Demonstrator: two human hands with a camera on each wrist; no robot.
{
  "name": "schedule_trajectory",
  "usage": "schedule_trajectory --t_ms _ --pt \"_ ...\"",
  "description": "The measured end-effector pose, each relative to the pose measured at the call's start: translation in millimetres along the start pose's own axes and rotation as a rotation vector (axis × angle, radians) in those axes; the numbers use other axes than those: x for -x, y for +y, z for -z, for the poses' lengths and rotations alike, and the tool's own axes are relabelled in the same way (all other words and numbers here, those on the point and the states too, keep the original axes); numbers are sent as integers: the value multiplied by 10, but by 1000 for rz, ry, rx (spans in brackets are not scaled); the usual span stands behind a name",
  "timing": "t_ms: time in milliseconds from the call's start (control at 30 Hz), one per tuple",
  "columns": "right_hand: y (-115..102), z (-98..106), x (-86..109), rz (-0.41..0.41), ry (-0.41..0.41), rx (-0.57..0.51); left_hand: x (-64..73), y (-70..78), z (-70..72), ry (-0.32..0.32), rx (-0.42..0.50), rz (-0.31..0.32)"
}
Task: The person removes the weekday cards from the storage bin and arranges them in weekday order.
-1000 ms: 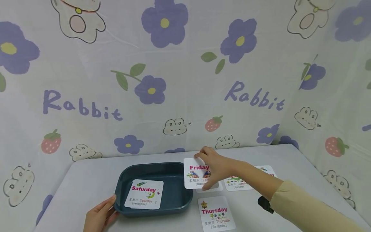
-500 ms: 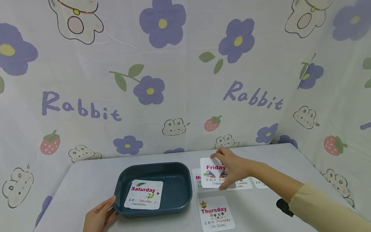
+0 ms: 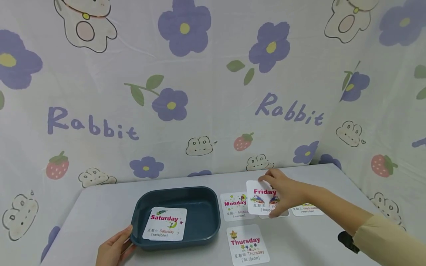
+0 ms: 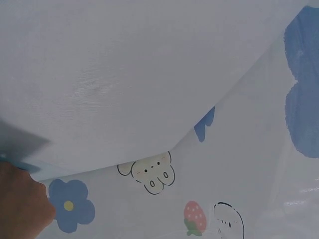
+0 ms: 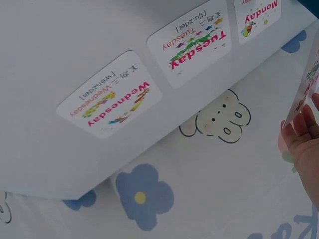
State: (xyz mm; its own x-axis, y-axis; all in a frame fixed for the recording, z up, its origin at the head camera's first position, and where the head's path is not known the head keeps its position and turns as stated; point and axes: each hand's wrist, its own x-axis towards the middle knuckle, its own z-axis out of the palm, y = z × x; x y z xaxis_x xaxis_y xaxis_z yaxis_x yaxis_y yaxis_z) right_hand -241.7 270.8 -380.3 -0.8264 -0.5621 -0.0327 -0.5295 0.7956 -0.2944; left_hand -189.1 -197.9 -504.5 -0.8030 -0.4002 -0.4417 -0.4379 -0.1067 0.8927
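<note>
My right hand [image 3: 288,190] pinches the white Friday flashcard [image 3: 257,199] by its top and bottom edges, holding it above the table with the print facing me. In the right wrist view the card shows nearly edge-on, by the fingers [image 5: 303,124]. Behind it in the head view, the Tuesday flashcard [image 5: 192,45] is mostly hidden. At the left, my left hand [image 3: 114,246] grips the left end of a dark teal tray [image 3: 201,221], thumb at the rim. A Saturday flashcard [image 3: 165,223] lies inside the tray. The left wrist view catches only part of that hand [image 4: 22,204].
Right of the tray, a Monday flashcard [image 3: 233,207] lies at the start of a row ending with a Wednesday flashcard [image 3: 307,210]. Nearer me is a Thursday flashcard [image 3: 247,245]. A printed cloth backdrop [image 3: 216,111] rises behind the white table [image 3: 186,182].
My right hand has carried the Friday flashcard rightward, from beside the tray past the Monday flashcard to in front of the Tuesday one. The left hand and tray stay put.
</note>
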Motion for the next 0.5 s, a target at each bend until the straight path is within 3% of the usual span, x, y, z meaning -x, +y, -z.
schedule_trajectory --t_ms 233,500 --pt "81 -12 106 -12 -9 -10 0 -21 9 14 1 1" --pt "160 -82 206 -49 -41 -24 22 -9 5 -34 2 -23"
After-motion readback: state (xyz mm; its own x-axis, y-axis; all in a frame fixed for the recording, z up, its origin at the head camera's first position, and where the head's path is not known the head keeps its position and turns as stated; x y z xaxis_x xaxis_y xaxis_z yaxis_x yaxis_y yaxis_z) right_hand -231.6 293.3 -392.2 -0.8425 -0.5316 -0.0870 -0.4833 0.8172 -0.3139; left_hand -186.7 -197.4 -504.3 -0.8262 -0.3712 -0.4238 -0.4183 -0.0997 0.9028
